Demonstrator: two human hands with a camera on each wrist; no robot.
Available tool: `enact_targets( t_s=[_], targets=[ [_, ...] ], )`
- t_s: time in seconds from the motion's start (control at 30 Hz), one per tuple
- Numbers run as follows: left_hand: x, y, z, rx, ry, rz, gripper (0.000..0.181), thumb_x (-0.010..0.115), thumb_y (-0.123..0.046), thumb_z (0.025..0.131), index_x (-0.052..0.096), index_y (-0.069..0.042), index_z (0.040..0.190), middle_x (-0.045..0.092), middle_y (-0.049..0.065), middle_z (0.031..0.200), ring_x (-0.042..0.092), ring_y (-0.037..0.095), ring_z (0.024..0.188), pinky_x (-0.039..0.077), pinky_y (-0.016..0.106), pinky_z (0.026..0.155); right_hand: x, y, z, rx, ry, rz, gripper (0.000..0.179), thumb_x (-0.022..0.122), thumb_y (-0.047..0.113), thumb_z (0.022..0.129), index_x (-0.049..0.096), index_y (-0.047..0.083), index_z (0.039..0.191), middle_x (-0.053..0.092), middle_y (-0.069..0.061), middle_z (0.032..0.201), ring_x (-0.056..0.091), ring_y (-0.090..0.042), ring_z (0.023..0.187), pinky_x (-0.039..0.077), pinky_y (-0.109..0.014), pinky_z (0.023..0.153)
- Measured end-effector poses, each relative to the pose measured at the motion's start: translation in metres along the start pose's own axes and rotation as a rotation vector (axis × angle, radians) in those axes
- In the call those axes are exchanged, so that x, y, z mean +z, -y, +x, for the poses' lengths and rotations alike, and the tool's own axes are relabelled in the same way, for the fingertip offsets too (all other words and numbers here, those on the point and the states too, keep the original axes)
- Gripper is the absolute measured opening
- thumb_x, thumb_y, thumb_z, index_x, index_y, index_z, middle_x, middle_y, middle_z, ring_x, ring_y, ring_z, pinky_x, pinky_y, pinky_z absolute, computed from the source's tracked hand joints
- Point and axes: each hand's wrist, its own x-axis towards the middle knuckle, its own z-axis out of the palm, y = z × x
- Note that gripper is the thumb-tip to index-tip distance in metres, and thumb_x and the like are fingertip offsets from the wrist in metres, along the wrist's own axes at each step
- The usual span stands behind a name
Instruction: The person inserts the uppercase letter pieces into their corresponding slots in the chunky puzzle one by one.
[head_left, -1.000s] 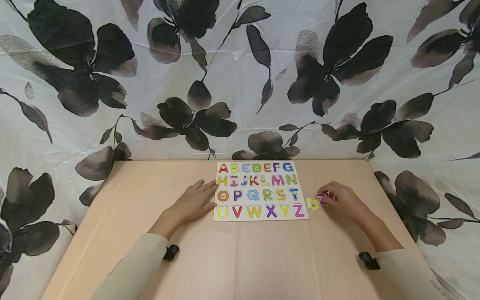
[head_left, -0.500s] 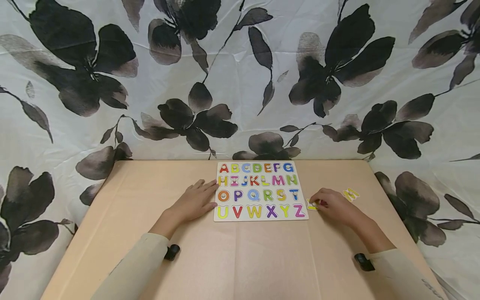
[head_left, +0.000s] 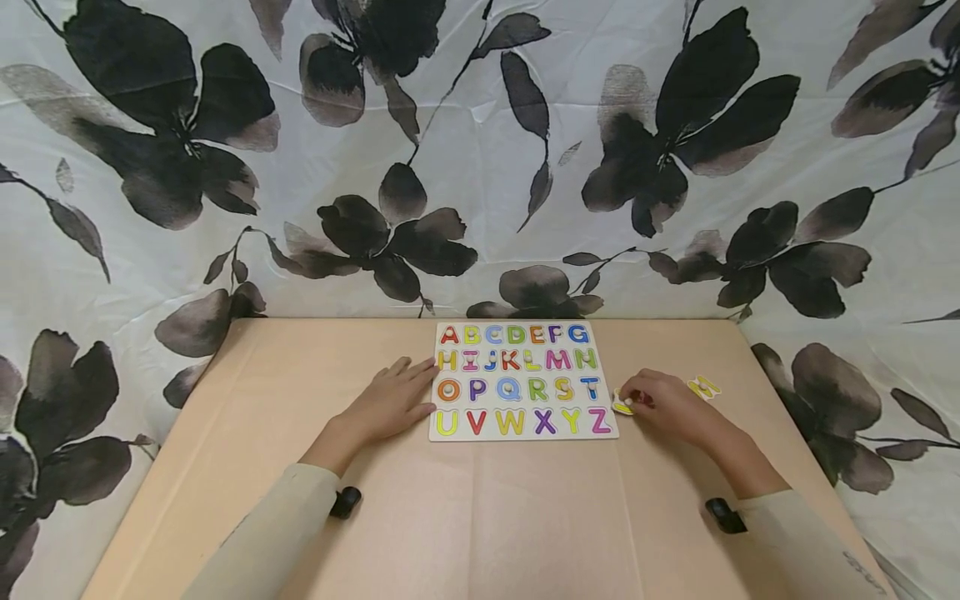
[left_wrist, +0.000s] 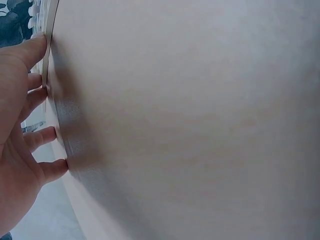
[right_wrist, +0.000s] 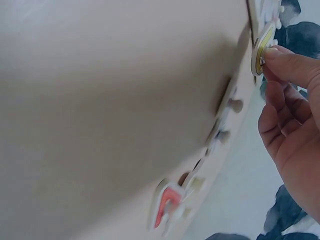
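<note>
An alphabet puzzle board (head_left: pixel 487 375) with colourful letters lies at the table's far edge. Knobs show on letters in its upper rows; none show in the bottom row. My left hand (head_left: pixel 393 398) rests at the board's left edge, fingers extended and touching it, as the left wrist view also shows with the left hand (left_wrist: pixel 20 130). Just right of the board, my right hand (head_left: pixel 670 406) pinches a yellow letter U piece (head_left: pixel 622 405). In the right wrist view, thumb and fingertips hold that yellow piece (right_wrist: pixel 262 52) tilted off the table, close to the board.
A yellow letter M or W piece (head_left: pixel 703 387) lies beyond the right hand. Several more knobbed pieces, including a red one (right_wrist: pixel 167 205), lie under and past that hand, mostly hidden in the head view. A floral cloth (head_left: pixel 525 167) hangs behind the table (head_left: pixel 480 517).
My right hand has moved left from a purple piece to the yellow U, taken hold of it and lifted it into a tilt. My left hand has stayed at the board.
</note>
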Motion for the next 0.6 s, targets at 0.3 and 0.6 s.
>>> enact_targets(
  t_s=[0.3,0.6],
  targets=[
    [0.002,0.000,0.001,-0.008,0.002,-0.014,0.070,0.060,-0.045,0.102,0.040,-0.013,0.160,0.035,0.005,0.168,0.030,0.045,0.153,0.029,0.066,0.121,0.005,0.029,0.018,-0.039,0.008,0.070,0.012,0.076,0.008,0.092,0.073,0.012,0.103,0.064,0.003,0.095,0.056,-0.012,0.085,0.052,-0.021,0.071],
    [0.000,0.001,0.001,-0.004,0.008,-0.009,0.070,0.061,-0.046,0.102,0.040,-0.013,0.160,0.035,0.006,0.168,0.030,0.045,0.153,0.029,0.067,0.120,0.029,0.063,0.035,-0.165,0.044,0.063,0.006,0.074,0.015,0.095,0.073,0.017,0.101,0.060,0.008,0.092,0.053,-0.008,0.085,0.051,-0.020,0.073]
  ],
)
